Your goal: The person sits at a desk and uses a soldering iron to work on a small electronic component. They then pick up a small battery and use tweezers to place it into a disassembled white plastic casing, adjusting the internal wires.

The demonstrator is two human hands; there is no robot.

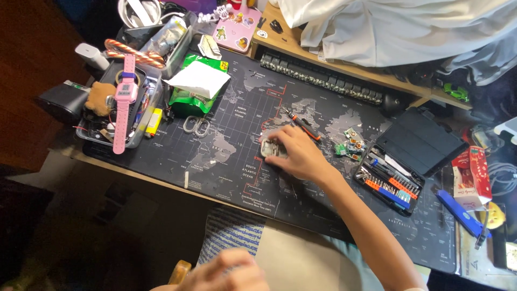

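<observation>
A small grey device (271,149) is lain flat on the dark map-printed desk mat (226,161), near its middle, and is covered from the right by the right hand (299,154), whose fingers (280,141) are curled over its top and near edge so that only its left part is seen; whether it is truly gripped or merely pressed cannot be told. The left hand (229,272) is held low by the lap, blurred, apparently loosely clenched around nothing visible. Just beyond the fingertips an orange-handled screwdriver (304,125) is laid, and an open bit case (396,175) is seen further right.
</observation>
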